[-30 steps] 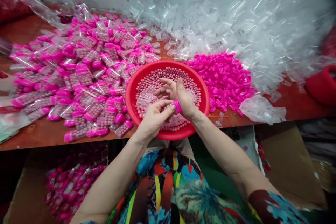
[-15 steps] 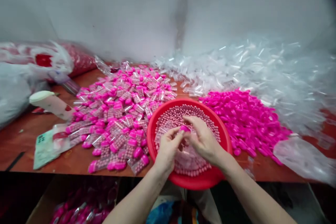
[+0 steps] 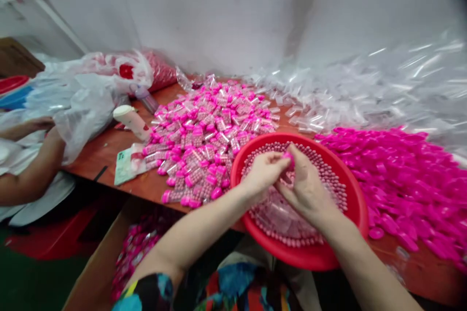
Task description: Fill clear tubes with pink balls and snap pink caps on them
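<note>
Above the beads in a red basin (image 3: 355, 204), my left hand (image 3: 265, 171) and my right hand (image 3: 310, 189) meet at a small bright-pink cap (image 3: 289, 159). Fingers of both hands are closed on the cap. Whether a clear tube is attached under it is hidden by the fingers. Small pink beads (image 3: 333, 180) fill the basin, and clear plastic pieces (image 3: 280, 216) lie on them.
Left of the basin is a heap of bead-filled clear bottles with pink caps (image 3: 204, 141). Loose pink caps (image 3: 408, 184) are piled right, clear empty tubes (image 3: 365, 92) behind. A white cup (image 3: 131, 121) stands left. A co-worker's arm (image 3: 40, 165) shows at far left.
My view has swung left, so things appear farther right and the co-worker's arm has come into sight. Both hands stay together at the pink cap over the basin.
</note>
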